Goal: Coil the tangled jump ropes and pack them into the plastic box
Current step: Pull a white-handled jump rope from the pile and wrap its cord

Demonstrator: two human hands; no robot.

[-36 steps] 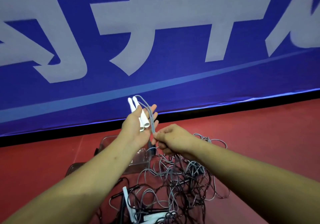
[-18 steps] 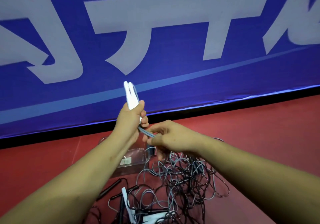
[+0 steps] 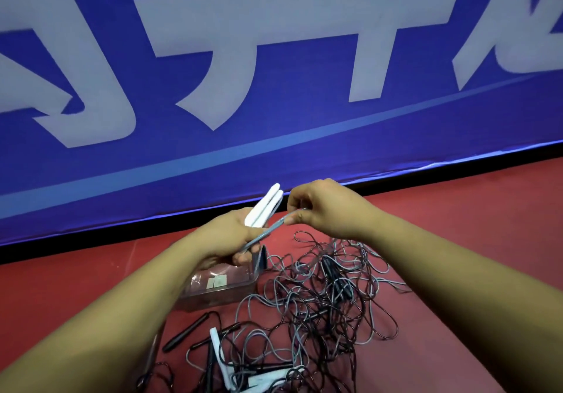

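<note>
My left hand (image 3: pixel 231 237) grips two white jump-rope handles (image 3: pixel 263 207) held together, pointing up and to the right. A grey-blue cord (image 3: pixel 268 229) runs from that hand to my right hand (image 3: pixel 323 207), which pinches it just right of the handles. Below both hands a tangle of grey and black jump ropes (image 3: pixel 316 301) lies on the red floor. The clear plastic box (image 3: pixel 219 289) stands under my left hand, partly hidden by my forearm.
A blue banner (image 3: pixel 274 88) with large pale characters stands upright close behind the pile. Black handles (image 3: pixel 185 334) and white handles (image 3: pixel 219 356) lie loose on the floor near the bottom of view. Red floor (image 3: pixel 472 240) stretches to the right.
The white handles have tipped from upright to leaning right. My right hand has risen from below my left hand to beside the handle tips, drawing the cord up with it.
</note>
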